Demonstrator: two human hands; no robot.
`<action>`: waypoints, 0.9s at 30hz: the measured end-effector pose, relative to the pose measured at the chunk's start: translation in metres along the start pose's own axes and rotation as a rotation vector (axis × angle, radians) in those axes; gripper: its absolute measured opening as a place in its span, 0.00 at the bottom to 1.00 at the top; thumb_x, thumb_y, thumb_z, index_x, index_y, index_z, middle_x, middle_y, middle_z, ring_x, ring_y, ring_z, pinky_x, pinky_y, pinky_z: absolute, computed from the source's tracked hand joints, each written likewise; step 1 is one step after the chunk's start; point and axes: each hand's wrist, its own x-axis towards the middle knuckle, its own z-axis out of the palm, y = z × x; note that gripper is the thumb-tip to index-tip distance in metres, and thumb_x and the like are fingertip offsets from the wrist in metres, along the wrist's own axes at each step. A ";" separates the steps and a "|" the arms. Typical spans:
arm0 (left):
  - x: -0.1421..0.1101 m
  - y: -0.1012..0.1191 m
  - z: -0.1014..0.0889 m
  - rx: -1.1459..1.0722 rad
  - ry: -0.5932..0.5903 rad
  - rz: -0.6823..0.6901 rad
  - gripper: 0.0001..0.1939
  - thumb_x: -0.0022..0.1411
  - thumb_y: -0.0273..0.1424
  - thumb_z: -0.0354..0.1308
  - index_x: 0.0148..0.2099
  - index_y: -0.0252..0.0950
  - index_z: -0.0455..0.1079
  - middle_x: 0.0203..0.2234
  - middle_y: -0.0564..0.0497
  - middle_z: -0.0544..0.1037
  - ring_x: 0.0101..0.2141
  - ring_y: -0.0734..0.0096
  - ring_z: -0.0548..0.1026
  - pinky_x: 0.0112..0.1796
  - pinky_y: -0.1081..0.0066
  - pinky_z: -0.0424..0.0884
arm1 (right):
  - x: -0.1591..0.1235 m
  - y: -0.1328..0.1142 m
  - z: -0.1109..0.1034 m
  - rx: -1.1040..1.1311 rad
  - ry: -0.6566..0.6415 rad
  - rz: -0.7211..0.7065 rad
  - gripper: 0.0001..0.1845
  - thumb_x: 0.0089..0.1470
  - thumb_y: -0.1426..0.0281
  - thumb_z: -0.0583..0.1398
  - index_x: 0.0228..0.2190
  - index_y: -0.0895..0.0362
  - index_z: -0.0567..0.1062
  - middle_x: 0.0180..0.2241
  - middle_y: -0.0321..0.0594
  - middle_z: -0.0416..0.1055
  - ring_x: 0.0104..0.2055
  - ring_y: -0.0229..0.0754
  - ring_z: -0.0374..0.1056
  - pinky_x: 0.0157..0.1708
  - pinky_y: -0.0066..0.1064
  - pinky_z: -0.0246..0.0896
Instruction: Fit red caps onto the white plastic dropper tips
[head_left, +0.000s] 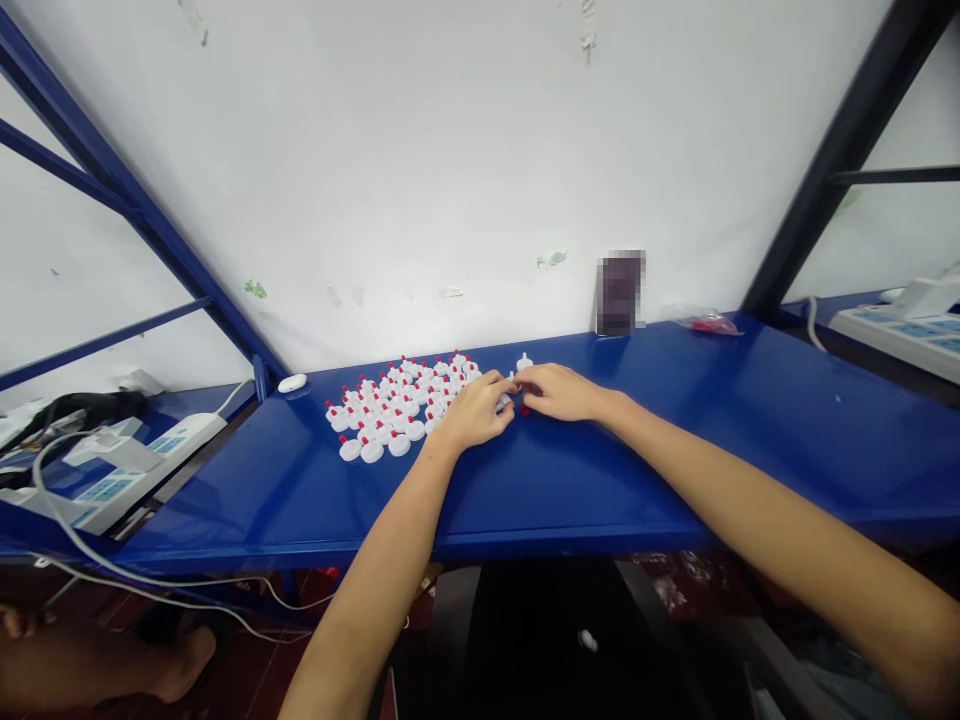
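My left hand [478,410] is closed around a white nozzle cap [502,403], which shows partly between thumb and fingers. Close beside it is my right hand [561,392], its fingers bent together, and the fingertips of the two hands meet. A small red tip [525,410] shows just under the right fingers; whether they grip it is hidden. Behind the hands stands a white nozzle cap [524,362] without a red tip. Left of my left hand, many white nozzle caps with red tips [398,443] stand upright in a loose group on the blue table [570,490].
A clear bag with red pieces [709,323] lies at the back right, near a blurred dark rectangular object [620,293] against the wall. A white oval object [292,383] is at the back left. Power strips [150,465] and cables lie left. Another person's leg [97,655] shows lower left.
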 end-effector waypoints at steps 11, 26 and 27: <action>0.000 -0.005 0.004 0.032 0.027 -0.048 0.16 0.64 0.26 0.51 0.53 0.38 0.70 0.42 0.46 0.71 0.38 0.67 0.73 0.41 0.67 0.72 | 0.001 0.005 0.006 0.011 -0.068 0.052 0.05 0.57 0.70 0.56 0.32 0.56 0.73 0.30 0.38 0.74 0.30 0.39 0.67 0.30 0.28 0.50; 0.002 -0.002 0.000 0.080 -0.006 -0.063 0.15 0.64 0.25 0.51 0.51 0.38 0.70 0.43 0.46 0.73 0.43 0.64 0.74 0.46 0.65 0.71 | 0.021 0.004 0.025 0.066 0.258 0.219 0.12 0.64 0.68 0.50 0.44 0.53 0.71 0.39 0.40 0.76 0.38 0.42 0.70 0.36 0.30 0.57; 0.002 -0.003 0.000 0.089 -0.011 -0.069 0.15 0.63 0.25 0.51 0.51 0.38 0.71 0.42 0.46 0.74 0.43 0.63 0.74 0.46 0.65 0.71 | 0.020 0.004 0.024 0.056 0.251 0.214 0.12 0.64 0.68 0.50 0.44 0.53 0.71 0.38 0.40 0.77 0.37 0.42 0.70 0.35 0.29 0.57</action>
